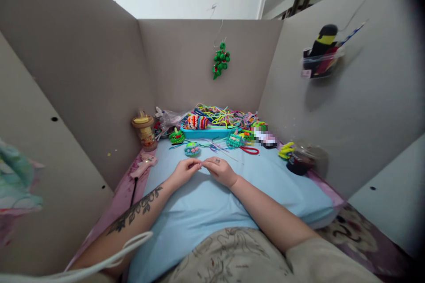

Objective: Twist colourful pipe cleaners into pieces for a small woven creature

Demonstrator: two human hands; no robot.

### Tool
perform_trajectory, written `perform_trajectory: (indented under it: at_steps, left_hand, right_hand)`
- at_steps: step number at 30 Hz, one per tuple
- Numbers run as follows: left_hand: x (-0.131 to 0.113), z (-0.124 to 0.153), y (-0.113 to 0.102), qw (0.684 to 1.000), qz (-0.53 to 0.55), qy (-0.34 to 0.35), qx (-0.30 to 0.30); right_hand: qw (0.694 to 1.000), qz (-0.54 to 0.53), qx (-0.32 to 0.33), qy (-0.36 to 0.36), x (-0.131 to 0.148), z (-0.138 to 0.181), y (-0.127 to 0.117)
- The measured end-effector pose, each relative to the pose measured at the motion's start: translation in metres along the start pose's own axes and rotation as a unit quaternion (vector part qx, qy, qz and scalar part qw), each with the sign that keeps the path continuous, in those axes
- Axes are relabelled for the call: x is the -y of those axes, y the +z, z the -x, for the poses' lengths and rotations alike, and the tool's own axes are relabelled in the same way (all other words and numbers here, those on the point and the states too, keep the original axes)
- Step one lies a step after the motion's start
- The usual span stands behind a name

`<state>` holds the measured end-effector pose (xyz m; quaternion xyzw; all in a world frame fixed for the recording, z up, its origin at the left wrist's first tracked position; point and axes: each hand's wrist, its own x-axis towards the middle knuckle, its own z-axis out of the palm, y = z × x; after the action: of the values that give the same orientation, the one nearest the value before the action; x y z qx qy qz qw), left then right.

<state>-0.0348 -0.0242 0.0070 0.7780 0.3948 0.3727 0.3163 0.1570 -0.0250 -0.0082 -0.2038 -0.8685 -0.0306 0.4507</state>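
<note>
Left hand (186, 172) and right hand (222, 171) pinch closed, fingers meeting on a seemingly pinkish small piece (201, 164) between them, its long axis unclear.

A lidded tan cup (146, 135) stands at the far left; a green ornament (221, 61) hangs against the far partition (182, 62); a clear tub (322, 67) hangs on the right partition (282, 88); a patterned rug (360, 235) shows near right.

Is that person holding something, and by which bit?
I can't tell: the left grip and right grip are pinched close together, but anything between them is too small to make out.
</note>
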Motion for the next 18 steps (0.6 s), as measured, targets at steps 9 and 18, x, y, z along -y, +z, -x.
perform_trajectory:
  at_steps: [9,18]
  left_hand:
    - [0.0034,0.0056,0.0010,0.972,-0.169,0.099,-0.132]
    - [0.0040,0.0091,0.0053,0.926,-0.259,0.240,-0.132]
  right_hand:
    - [0.989,0.018,-0.055,0.133,-0.0036,-0.0001,0.0022]
    - [0.986,-0.037,0.006,0.160,0.0041,-0.0048,0.0072]
